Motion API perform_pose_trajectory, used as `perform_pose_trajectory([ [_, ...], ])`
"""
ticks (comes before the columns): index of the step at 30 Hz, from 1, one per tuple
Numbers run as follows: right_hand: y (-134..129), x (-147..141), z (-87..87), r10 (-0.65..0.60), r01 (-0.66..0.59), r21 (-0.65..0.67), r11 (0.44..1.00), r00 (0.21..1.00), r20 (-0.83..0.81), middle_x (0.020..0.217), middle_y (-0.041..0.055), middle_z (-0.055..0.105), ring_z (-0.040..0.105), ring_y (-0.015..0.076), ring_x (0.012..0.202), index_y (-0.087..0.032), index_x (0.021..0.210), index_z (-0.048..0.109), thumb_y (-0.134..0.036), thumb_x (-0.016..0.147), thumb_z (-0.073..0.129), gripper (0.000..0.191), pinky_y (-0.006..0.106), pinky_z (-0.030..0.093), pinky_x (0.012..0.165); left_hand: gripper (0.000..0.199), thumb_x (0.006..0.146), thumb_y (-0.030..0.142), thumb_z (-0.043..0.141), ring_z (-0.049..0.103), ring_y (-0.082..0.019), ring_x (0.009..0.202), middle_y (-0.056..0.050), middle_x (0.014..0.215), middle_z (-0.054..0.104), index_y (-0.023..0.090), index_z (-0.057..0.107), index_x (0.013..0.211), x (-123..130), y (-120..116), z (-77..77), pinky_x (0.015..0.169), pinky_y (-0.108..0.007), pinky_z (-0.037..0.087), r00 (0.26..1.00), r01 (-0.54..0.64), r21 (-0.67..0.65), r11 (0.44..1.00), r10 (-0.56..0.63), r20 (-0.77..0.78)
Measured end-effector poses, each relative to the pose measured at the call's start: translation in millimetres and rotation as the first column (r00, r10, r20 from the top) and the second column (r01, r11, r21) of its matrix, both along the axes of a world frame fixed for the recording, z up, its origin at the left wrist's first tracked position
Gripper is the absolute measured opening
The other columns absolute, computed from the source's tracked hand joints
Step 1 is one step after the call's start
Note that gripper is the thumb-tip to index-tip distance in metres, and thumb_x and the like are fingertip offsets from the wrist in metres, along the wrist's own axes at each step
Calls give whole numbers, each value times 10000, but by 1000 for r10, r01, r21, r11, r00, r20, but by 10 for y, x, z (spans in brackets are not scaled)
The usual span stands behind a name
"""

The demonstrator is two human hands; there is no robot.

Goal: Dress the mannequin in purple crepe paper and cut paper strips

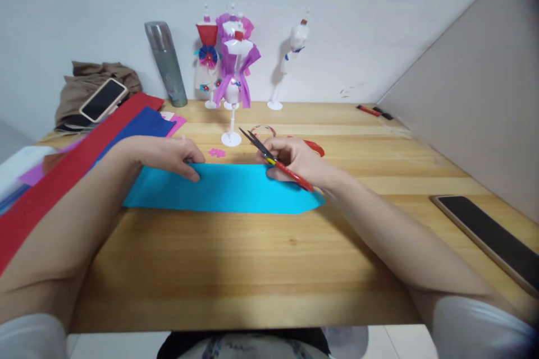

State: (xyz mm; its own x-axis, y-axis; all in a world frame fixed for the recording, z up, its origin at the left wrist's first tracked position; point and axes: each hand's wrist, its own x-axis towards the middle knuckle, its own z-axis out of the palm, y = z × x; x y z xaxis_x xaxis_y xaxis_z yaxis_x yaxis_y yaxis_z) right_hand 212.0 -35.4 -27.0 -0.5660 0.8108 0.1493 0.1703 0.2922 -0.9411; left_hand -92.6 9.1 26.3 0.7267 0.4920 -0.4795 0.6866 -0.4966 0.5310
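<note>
A bright blue strip of cloth or paper (227, 190) lies across the table in front of me, its right end cut to a slanted point. My left hand (179, 157) pinches its upper edge, thumb on the near face and fingers behind. Red-handled scissors (290, 173) with dark blades are in my right hand (292, 157), blades pointing up and left. The right thumb also rests against the strip's upper edge. Just beyond the strip lie a small pink cut-out (217, 152), a patterned ring of ribbon or tape (264, 130) and a red piece (315, 147), partly hidden by my right hand.
Small white dress-form stands (231, 138), several dressed in coloured pieces, stand along the wall beside a grey bottle (167, 64). Red (54, 179) and dark blue sheets (137, 134) pile at left near a phone (104, 100). Another phone (488, 235) lies right; a red-black pen (374, 112) lies behind.
</note>
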Motion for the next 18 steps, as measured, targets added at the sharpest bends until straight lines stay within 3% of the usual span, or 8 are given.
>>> perform_pose_trajectory([
  [4, 14, 31, -11, 52, -50, -144, 988, 999, 9, 720, -56, 561, 477, 107, 623, -216, 866, 629, -307, 646, 873, 340, 243, 381, 565, 332, 879, 488, 732, 607, -164, 689, -4, 730, 689, 182, 697, 755, -88, 5, 87, 612, -225, 449, 994, -32, -23, 999, 34, 101],
  [8, -64, -97, -50, 99, -95, -80, 992, 994, 44, 674, -78, 486, 416, 96, 603, -196, 916, 655, -370, 671, 906, 391, 246, 331, 555, 338, 865, 498, 784, 596, -148, 648, -2, 701, 687, 188, 714, 751, -47, -54, 103, 584, -215, 442, 966, -30, -136, 990, 64, 250],
  [11, -155, -217, -33, 89, -88, -20, 996, 995, 45, 669, -77, 462, 387, 91, 603, -193, 902, 664, -356, 707, 886, 337, 250, 305, 551, 427, 810, 530, 859, 497, -110, 539, 14, 575, 593, 181, 679, 643, -7, -112, 102, 512, -212, 376, 910, -65, -173, 983, 129, 393],
  [14, -258, -316, 7, 164, -168, -62, 984, 985, -61, 671, -79, 448, 384, 84, 590, -207, 862, 633, -321, 736, 841, 269, 246, 308, 542, 564, 748, 649, 903, 437, -96, 470, 12, 514, 536, 178, 648, 572, 12, -194, 94, 458, -222, 335, 787, -137, -203, 970, 231, 572],
  [18, -405, -417, 53, 172, -204, -120, 972, 956, -236, 692, -77, 478, 443, 89, 596, -226, 880, 619, -276, 749, 811, 238, 236, 353, 545, 595, 801, 704, 851, 529, -141, 456, -2, 507, 532, 191, 649, 577, 99, -390, 105, 531, -297, 513, 511, -118, -287, 951, 306, 803],
])
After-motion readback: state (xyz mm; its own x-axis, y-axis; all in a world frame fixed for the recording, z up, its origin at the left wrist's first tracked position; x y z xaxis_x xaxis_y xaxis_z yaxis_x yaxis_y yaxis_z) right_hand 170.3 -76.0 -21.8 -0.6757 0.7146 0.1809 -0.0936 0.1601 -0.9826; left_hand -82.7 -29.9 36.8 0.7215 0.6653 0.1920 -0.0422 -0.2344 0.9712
